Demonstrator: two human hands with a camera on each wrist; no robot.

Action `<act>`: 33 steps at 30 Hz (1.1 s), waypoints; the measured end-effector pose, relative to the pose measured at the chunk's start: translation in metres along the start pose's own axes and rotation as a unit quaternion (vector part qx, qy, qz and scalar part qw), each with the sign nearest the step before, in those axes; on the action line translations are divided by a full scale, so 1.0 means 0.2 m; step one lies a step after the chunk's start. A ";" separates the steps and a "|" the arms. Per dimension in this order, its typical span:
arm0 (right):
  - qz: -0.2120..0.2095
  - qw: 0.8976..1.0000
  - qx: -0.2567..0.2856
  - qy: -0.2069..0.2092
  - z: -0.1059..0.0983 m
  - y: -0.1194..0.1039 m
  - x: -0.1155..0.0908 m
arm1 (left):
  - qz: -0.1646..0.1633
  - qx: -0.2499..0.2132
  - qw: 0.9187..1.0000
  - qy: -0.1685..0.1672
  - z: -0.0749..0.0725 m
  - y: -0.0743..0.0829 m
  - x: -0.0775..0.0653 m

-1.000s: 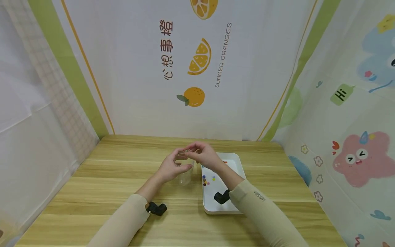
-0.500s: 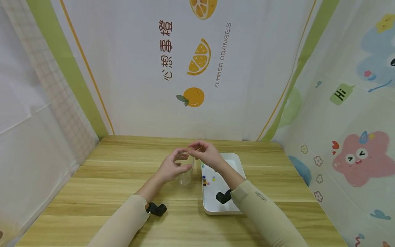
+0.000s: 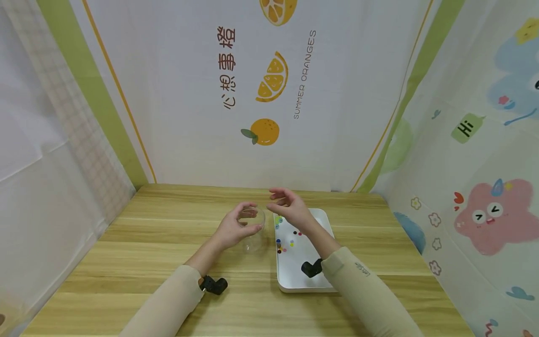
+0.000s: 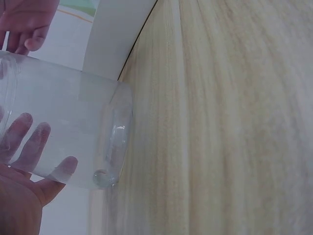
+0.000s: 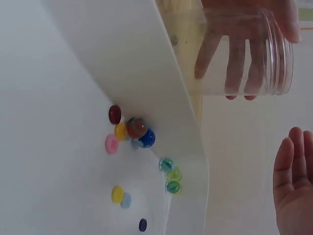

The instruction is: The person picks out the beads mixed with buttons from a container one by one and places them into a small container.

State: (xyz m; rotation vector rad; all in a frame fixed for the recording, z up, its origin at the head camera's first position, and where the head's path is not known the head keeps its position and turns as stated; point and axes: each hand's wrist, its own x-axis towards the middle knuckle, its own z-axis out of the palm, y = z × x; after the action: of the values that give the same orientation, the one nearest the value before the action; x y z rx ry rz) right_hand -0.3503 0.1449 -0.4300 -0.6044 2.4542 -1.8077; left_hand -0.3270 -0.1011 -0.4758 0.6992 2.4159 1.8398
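Note:
A clear jar [image 3: 252, 242] stands upright on the wooden table, its mouth uncovered. My left hand [image 3: 231, 229] grips it round the upper side, fingers behind and thumb in front. One clear marble [image 4: 102, 178] lies at the jar's bottom. My right hand [image 3: 293, 211] hovers to the right of the mouth with nothing in its loosely bent fingers, over the far left corner of a white tray [image 3: 290, 277]. Inside the tray are glass marbles, among them a blue marble [image 5: 146, 138], and several buttons, such as a pink button [image 5: 112, 144] and a yellow button [image 5: 117, 194].
The tray stands just right of the jar, its raised wall [image 5: 161, 73] between the two. A printed curtain [image 3: 189, 154] hangs behind the table's far edge, and another printed cloth [image 3: 446, 154] borders the right side. Black cameras sit on both wrists.
My right hand has moved away from the jar's mouth to the right, its fingers spreading apart. My left hand and the jar have stayed put.

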 end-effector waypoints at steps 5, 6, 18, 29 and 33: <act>0.022 1.000 0.005 0.007 -0.03 0.03 -0.01 | -0.004 0.001 1.000 0.001 0.00 0.00 0.00; 0.026 1.000 0.008 0.007 -0.03 0.04 -0.01 | -0.005 0.003 1.000 0.001 0.00 0.00 0.00; 0.060 0.998 0.015 0.021 -0.11 0.14 -0.01 | -0.009 0.010 1.000 0.003 0.01 0.00 0.00; 0.070 0.997 0.008 0.016 -0.19 0.20 -0.04 | -0.010 0.006 1.000 0.005 0.01 0.01 0.00; 0.078 0.997 0.005 0.018 -0.21 0.21 -0.04 | -0.011 0.008 1.000 0.007 0.01 0.01 0.00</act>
State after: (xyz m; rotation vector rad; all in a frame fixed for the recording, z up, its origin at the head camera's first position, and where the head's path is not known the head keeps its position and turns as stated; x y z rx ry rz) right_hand -0.3661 0.1970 -0.4570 -0.3722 2.4371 -1.7842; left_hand -0.3262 -0.0992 -0.4741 0.6600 2.4397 1.8238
